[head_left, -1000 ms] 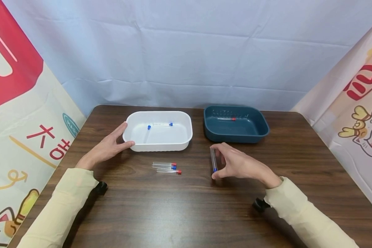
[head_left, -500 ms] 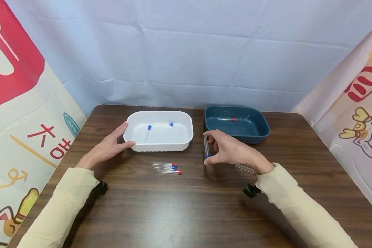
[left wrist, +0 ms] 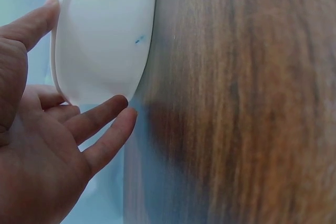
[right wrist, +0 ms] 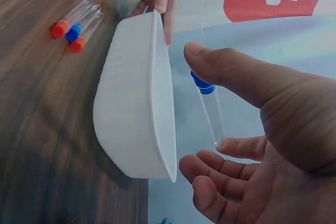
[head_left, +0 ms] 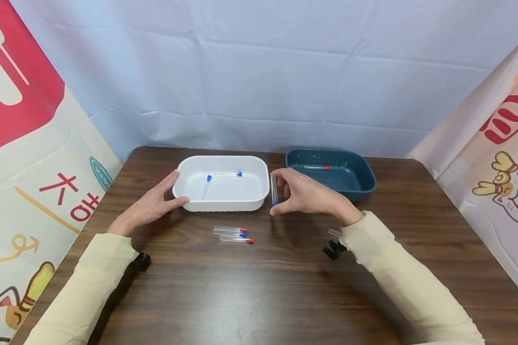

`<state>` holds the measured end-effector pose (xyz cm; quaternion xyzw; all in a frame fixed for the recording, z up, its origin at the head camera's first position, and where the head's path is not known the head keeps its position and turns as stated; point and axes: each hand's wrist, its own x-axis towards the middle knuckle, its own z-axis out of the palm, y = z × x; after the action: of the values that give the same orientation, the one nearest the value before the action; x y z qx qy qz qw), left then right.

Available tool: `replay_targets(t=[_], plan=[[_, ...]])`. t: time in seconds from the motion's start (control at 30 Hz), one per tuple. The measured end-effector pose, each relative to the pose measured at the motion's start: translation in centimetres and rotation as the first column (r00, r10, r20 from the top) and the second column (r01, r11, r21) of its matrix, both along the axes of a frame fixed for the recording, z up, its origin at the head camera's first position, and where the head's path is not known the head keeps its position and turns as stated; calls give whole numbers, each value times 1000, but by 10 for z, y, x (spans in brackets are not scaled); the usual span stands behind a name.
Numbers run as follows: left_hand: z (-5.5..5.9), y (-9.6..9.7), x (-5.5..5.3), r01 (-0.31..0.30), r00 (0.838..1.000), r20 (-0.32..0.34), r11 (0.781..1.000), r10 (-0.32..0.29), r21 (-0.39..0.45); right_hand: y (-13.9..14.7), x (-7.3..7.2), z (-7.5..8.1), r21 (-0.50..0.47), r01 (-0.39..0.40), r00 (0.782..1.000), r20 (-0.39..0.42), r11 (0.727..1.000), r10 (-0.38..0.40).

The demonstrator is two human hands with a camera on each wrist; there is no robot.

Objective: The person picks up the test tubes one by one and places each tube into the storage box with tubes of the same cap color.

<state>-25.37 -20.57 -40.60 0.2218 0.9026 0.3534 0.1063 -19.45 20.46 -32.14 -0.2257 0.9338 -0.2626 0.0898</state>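
Note:
My right hand (head_left: 304, 193) pinches a clear test tube (head_left: 274, 189) with a blue cap (right wrist: 203, 85) lengthwise between thumb and a fingertip. It is just off the right end of the white plastic basin (head_left: 224, 206); the tube's cap is at the thumb. With fingers spread, my left hand (head_left: 152, 200) rests against the basin's left end, one fingertip on the rim (left wrist: 54, 51). Inside the basin lie two blue-capped tubes (head_left: 227, 174). In front of it, a small group of tubes (head_left: 230, 235) with red and blue caps lies on the table.
A dark teal basin (head_left: 362, 189) stands at the back right, holding a red-capped tube (head_left: 317, 167). Another tube (head_left: 335, 233) lies partly hidden beneath my right wrist. Cloth curtains (head_left: 259, 96) rise behind and beside the wooden table (head_left: 224, 297).
My right hand, pinching the blue-capped tube, has moved left and away from me, from in front of the teal basin to beside the white one. My left hand stays put.

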Motion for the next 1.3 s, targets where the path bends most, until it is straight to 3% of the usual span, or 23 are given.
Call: replay_targets(t=[0.73, 1.3], plan=[[2, 1, 0, 0, 1000, 7, 1000, 0, 8, -44, -39, 6, -2, -20, 999, 36, 1000, 20], [0, -1, 1, 1, 1000, 8, 1000, -1, 20, -74, -68, -9, -24, -3, 998, 64, 1000, 4]])
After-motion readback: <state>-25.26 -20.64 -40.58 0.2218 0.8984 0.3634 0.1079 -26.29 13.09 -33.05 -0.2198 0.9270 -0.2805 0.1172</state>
